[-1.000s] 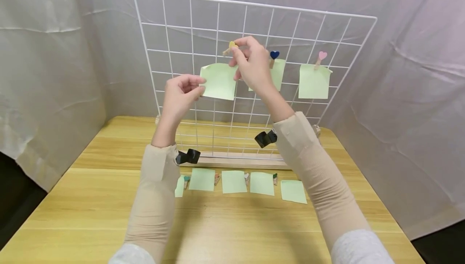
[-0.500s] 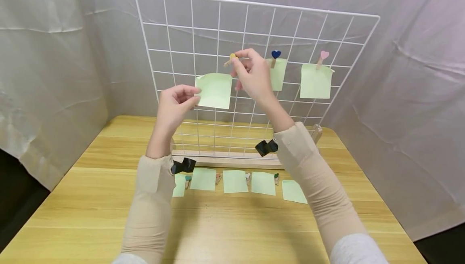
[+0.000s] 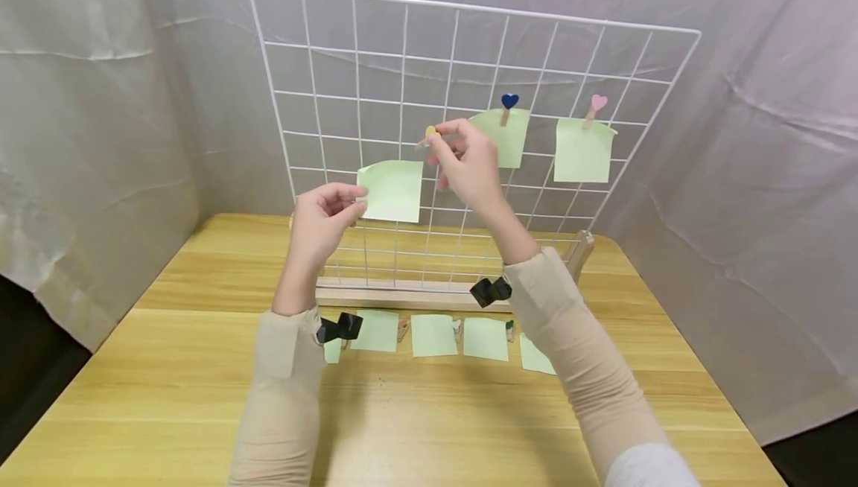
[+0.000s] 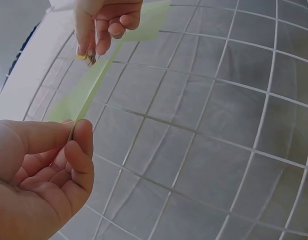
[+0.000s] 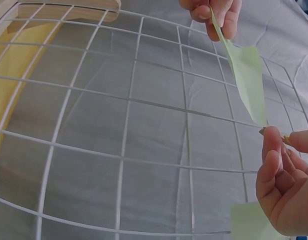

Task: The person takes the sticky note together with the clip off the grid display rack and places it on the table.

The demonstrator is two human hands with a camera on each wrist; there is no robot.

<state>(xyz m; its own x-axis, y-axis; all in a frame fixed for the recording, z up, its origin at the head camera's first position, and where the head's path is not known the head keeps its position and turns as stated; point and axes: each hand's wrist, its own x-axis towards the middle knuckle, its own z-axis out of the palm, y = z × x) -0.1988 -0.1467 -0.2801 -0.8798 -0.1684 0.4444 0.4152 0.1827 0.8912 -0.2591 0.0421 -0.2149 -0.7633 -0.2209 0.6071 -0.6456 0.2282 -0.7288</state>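
Note:
My left hand (image 3: pixel 320 223) pinches the left edge of a pale green sticky note (image 3: pixel 392 191) between thumb and fingers, in front of the white wire grid (image 3: pixel 335 92). In the left wrist view that note (image 4: pixel 89 87) is seen nearly edge-on. My right hand (image 3: pixel 469 159) pinches a small wooden clothespin with a yellow heart (image 3: pixel 431 133), just above the note's upper right corner. Right of it, a note (image 3: pixel 511 137) hangs from a clothespin with a dark blue heart (image 3: pixel 510 101). Further right, another note (image 3: pixel 582 152) hangs from a pink-heart clothespin (image 3: pixel 598 103).
The grid stands in a wooden base (image 3: pixel 402 297) on a wooden table (image 3: pixel 429 427). A row of green notes (image 3: pixel 434 336) lies before the base with small heart clothespins (image 3: pixel 458 329) between them. My left forearm covers part of the leftmost one. Grey cloth (image 3: pixel 80 137) hangs around.
Both hands have moved down along the grid, the left also slightly to the left, bringing the sticky note and the yellow-heart clothespin lower. Both grips are kept.

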